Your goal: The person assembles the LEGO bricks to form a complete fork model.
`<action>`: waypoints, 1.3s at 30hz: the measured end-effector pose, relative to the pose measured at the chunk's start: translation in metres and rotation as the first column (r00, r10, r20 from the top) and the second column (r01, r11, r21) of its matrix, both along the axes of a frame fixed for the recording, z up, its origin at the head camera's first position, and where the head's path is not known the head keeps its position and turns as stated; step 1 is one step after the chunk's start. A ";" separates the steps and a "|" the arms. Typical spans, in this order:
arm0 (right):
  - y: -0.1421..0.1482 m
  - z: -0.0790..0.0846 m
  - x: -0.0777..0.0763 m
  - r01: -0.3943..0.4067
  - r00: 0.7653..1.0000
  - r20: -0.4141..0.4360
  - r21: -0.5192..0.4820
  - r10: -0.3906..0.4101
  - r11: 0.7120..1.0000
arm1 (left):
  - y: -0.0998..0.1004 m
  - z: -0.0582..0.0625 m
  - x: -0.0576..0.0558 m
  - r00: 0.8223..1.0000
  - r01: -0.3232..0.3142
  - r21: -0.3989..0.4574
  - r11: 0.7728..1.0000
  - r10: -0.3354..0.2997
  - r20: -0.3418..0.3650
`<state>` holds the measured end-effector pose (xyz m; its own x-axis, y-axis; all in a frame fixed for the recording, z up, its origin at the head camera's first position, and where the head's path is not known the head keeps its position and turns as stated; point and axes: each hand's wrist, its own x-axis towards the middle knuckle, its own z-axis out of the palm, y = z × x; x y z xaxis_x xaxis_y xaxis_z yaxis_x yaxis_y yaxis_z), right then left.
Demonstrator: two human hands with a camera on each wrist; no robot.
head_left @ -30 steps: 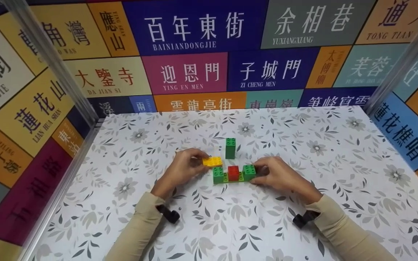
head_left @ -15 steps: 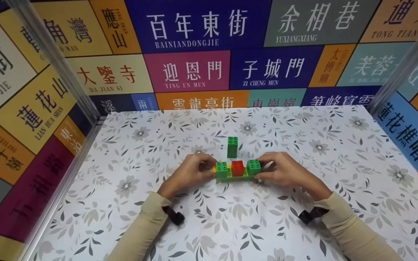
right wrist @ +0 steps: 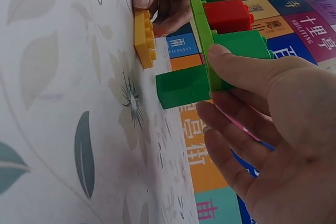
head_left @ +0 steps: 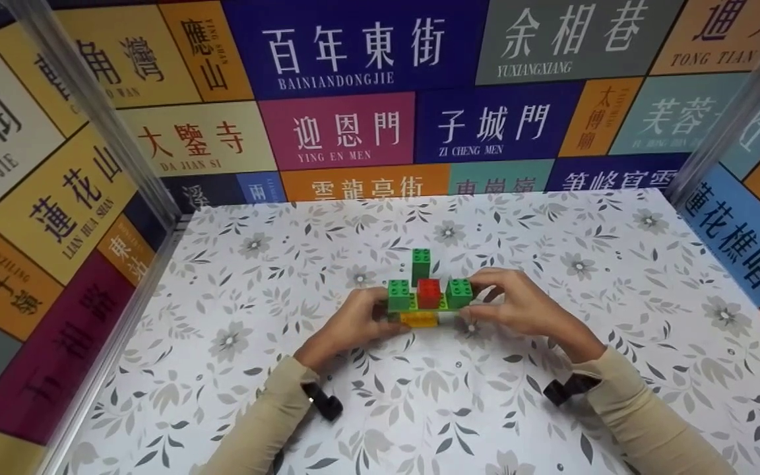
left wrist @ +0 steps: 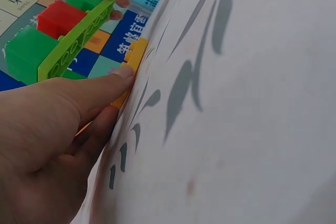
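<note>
Lime plate [left wrist: 77,40], long axis left to right, sits raised above the yellow brick [right wrist: 142,38], apart from it; your right hand [head_left: 518,302] pinches the plate's right end, your left hand [head_left: 355,321] the brick.

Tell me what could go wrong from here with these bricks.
1. The right hand grips the lime-green plate at one end only, so its far end might tip when pressed down.
2. A gap separates the plate from the yellow brick below, so their studs and sockets could meet out of line.
3. The left hand pinches one end of the yellow brick, so its fingers might get caught if the plate comes down there.
</note>
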<state>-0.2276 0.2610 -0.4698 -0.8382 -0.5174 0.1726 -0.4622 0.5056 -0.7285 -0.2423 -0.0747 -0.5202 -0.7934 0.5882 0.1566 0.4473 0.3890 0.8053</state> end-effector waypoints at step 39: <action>-0.017 -0.020 0.003 0.029 0.999 0.032 -0.004 -0.029 1.000 | -0.026 0.008 0.007 0.997 -0.074 0.074 0.995 0.073 0.010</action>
